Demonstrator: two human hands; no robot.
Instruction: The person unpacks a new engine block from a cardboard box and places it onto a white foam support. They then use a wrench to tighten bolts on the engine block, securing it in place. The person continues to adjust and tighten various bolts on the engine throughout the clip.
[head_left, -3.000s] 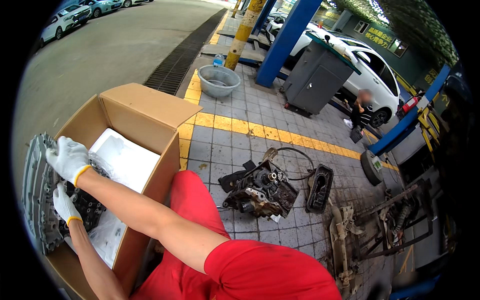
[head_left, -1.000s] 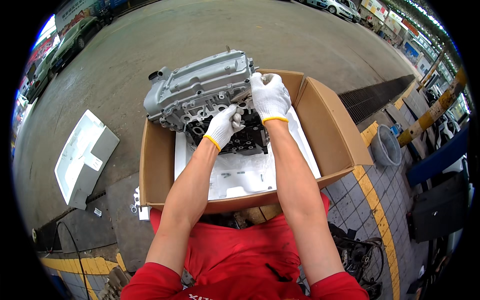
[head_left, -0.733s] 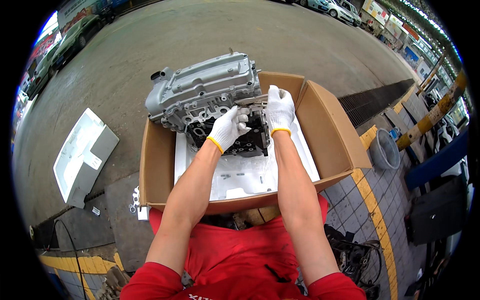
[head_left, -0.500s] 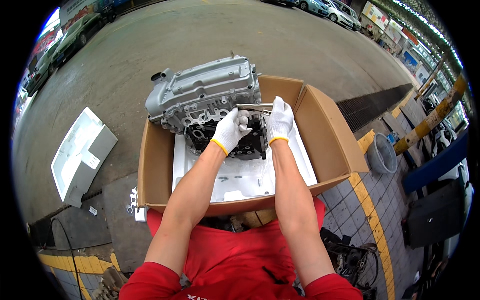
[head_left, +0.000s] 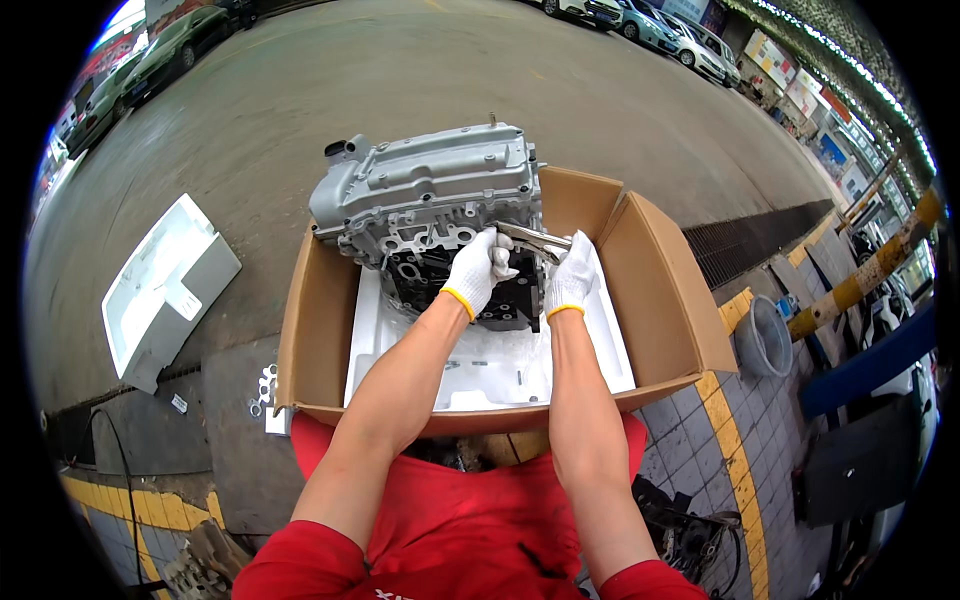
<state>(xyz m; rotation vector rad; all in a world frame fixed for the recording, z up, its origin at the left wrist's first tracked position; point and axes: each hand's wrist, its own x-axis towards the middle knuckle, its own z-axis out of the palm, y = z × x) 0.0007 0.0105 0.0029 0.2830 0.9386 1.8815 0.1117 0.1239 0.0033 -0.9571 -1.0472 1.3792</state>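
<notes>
Evidently, the box (head_left: 660, 285) is open, the foam piece (head_left: 165, 290) out, the engine (head_left: 435, 180) still inside; right hand (head_left: 573, 278) grips a tool (head_left: 532, 238), left hand (head_left: 478, 268) curls at its end, hold unclear.

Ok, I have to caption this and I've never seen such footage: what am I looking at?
There's no robot: this is a person in red clothing. The view looks down from their head through a wide lens, so straight edges bend. Both hands wear white knitted gloves with yellow cuffs. The right hand holds a silver metal hand tool; the left hand is at its other end, grip unclear. Behind them, a grey-and-black metal engine sits in an open brown cardboard box with white foam inside.
</notes>
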